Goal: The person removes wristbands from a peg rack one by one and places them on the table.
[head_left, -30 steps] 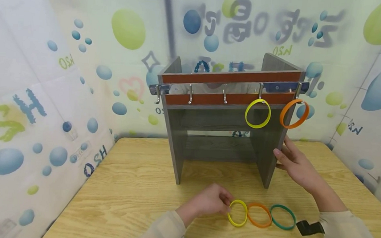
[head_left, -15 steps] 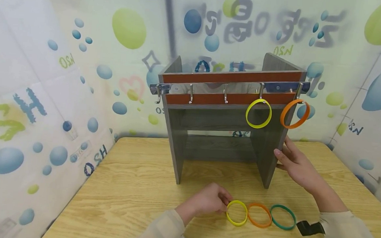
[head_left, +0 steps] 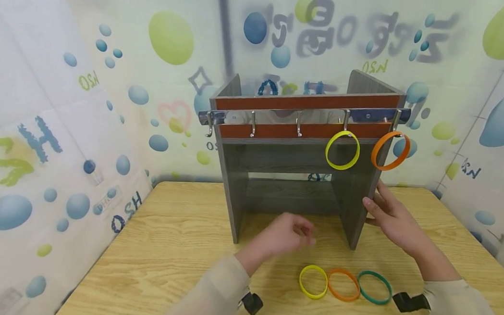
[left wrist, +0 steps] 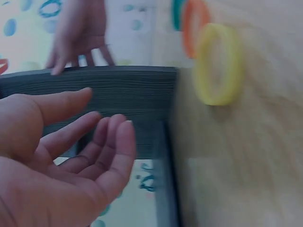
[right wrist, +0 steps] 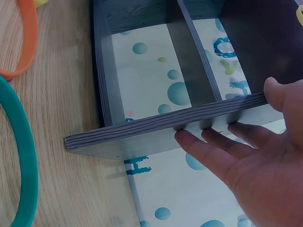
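Note:
My left hand (head_left: 288, 234) is raised over the table in front of the grey wooden shelf (head_left: 362, 203), fingers loosely bent. Nothing lies between its fingers and thumb in the left wrist view. My right hand (right wrist: 265, 156) holds the shelf's right side panel, thumb at the front edge and fingertips on the outer face. A yellow band (head_left: 300, 282), an orange band (head_left: 342, 299) and a green band (head_left: 374, 301) lie in a row on the table. Another yellow ring (head_left: 341, 168) and another orange ring (head_left: 389, 167) hang from the two rightmost hooks.
A metal hook rail (head_left: 280, 117) crosses the shelf's front, its ends jutting past both sides. Three hooks at the left carry nothing. The wooden table (head_left: 164, 248) meets patterned wall sheets (head_left: 124, 48) at the back and sides.
My left hand has left the yellow band on the table and moved up and away toward the shelf. That band shifted slightly left earlier. The right hand has stayed on the panel.

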Action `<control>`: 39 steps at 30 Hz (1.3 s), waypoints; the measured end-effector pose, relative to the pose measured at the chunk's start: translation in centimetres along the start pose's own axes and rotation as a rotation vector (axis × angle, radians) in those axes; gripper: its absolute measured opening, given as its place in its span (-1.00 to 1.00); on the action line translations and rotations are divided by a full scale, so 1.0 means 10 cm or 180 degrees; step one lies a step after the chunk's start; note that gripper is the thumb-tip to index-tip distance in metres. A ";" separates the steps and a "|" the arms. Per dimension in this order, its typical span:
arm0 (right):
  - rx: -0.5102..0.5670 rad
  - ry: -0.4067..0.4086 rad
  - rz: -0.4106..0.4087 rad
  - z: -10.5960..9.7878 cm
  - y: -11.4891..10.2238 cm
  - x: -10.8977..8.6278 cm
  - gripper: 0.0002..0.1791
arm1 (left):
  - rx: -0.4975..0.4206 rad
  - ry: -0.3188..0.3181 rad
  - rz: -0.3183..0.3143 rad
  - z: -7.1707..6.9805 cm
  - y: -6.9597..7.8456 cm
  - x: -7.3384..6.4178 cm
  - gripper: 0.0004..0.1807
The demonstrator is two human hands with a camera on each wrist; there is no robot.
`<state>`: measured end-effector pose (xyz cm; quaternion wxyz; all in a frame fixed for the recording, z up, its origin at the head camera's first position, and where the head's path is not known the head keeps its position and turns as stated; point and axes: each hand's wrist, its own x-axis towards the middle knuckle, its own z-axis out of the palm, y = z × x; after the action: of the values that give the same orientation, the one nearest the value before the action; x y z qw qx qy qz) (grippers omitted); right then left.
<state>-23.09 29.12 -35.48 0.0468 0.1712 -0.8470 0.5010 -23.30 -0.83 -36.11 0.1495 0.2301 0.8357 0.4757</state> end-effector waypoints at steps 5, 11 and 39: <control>0.0016 0.0000 -0.0011 0.00 0.01 0.00 -0.18 | -0.0500 0.0275 0.0010 -0.10 0.25 0.09 -0.64; 0.0013 0.0000 -0.0011 0.00 0.00 0.00 -0.18 | -0.0965 0.0505 0.0141 -0.11 0.49 0.20 -0.60; -0.0004 0.0010 0.0032 0.00 -0.01 0.00 -0.17 | -0.1791 0.1155 0.0681 -0.03 0.97 0.34 -0.82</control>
<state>-23.06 29.08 -35.40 0.0457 0.1661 -0.8481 0.5010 -23.93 5.02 -27.69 0.0054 0.1779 0.6560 0.7334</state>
